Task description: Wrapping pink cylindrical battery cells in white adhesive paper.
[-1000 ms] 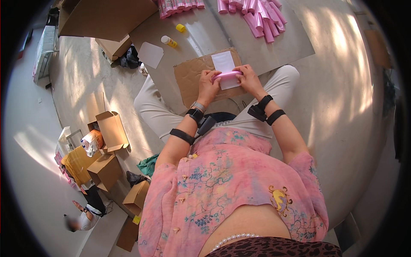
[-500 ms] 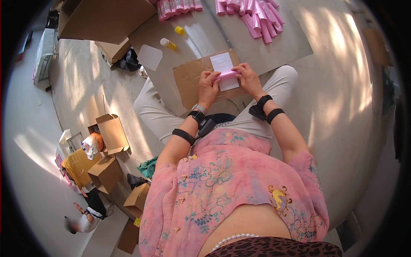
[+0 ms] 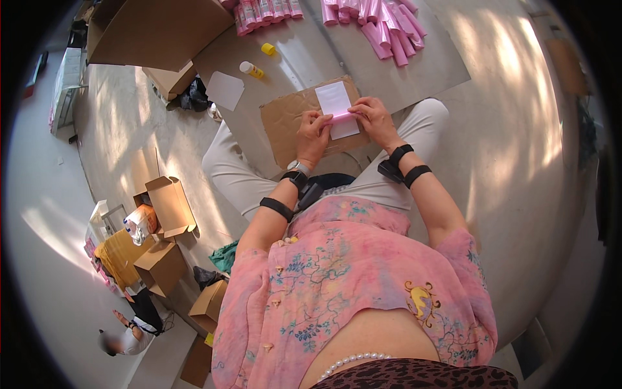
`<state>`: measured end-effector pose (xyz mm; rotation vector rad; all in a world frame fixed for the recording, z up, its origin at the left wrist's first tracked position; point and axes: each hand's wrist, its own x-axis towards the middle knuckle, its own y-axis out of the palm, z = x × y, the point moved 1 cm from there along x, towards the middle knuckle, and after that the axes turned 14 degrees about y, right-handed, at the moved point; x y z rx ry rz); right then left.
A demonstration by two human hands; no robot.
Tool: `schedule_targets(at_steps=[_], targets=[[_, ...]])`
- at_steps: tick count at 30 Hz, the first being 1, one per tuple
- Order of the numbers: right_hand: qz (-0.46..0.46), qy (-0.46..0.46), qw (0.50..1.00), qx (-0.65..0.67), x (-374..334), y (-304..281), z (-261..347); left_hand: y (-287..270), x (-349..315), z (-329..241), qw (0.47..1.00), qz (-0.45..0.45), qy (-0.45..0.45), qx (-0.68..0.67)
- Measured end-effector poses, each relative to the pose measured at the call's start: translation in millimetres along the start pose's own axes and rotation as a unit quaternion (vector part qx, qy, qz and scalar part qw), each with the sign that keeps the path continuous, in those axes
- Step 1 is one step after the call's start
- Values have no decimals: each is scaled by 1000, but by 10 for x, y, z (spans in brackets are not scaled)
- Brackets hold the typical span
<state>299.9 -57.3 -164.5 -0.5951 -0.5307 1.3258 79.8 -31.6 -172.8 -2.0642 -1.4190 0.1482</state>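
Observation:
A small pink plastic roll (image 3: 341,118) lies crosswise over a white sheet of paper (image 3: 333,97). My left hand (image 3: 313,137) pinches its left end between thumb and fingertips. At the right end, my right hand (image 3: 377,123) grips it the same way. Under the paper is a flat brown piece of cardboard (image 3: 280,123) on a grey table (image 3: 304,58). Beyond the cardboard stands or lies a white and yellow glue bottle (image 3: 251,69), with a yellow cap (image 3: 268,48) apart from it.
Many bare pink rolls (image 3: 392,32) are piled at the far right of the table, and labelled pink rolls (image 3: 267,11) sit at the far edge. White paper pieces (image 3: 225,90) lie at the left. Cardboard boxes (image 3: 170,204) stand on the floor, left, near another person (image 3: 133,337).
The pink roll has shifted slightly toward me over the paper, with both hands still gripping its ends. Little else differs beyond a small shift of the view.

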Motion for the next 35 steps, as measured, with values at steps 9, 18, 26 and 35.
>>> schedule_targets(at_steps=[9, 18, 26, 35], targets=[[40, 50, 997, 50, 4, 19, 22, -52, 27, -81, 992, 15, 89, 87], [33, 51, 997, 45, -4, 45, -5, 13, 150, -303, 913, 192, 262, 247], [31, 38, 997, 51, 14, 39, -4, 135, 118, -245, 857, 193, 360, 313], [49, 46, 996, 56, 3, 34, -43, 13, 224, -346, 918, 112, 302, 230]])
